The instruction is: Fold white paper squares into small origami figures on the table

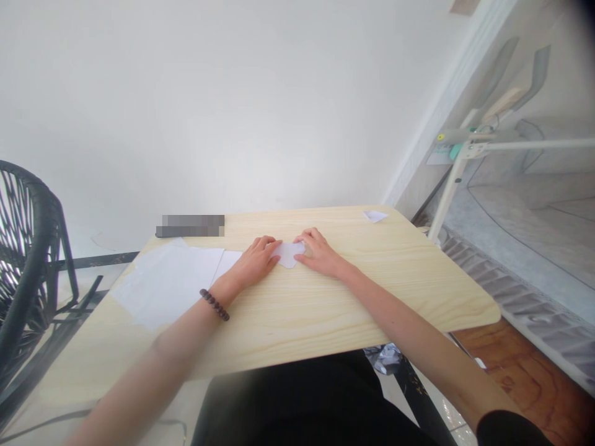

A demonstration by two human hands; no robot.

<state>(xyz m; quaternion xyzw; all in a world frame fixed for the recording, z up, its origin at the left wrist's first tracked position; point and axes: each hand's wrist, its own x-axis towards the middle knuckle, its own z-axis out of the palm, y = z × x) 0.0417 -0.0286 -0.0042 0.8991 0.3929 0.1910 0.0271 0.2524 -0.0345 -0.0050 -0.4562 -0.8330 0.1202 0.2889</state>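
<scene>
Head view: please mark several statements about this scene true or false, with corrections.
1. The left hand and right hand touch the same small white paper piece. True.
2. The dark round-beaded bracelet is on the right wrist. False: it is on the left.
3. Large flat white paper sheets lie on the pale wood-grain table. True.
4. The black woven chair stands right of the table. False: it stands left.
5. A white triangular paper lies near the table's far right corner. True.
</scene>
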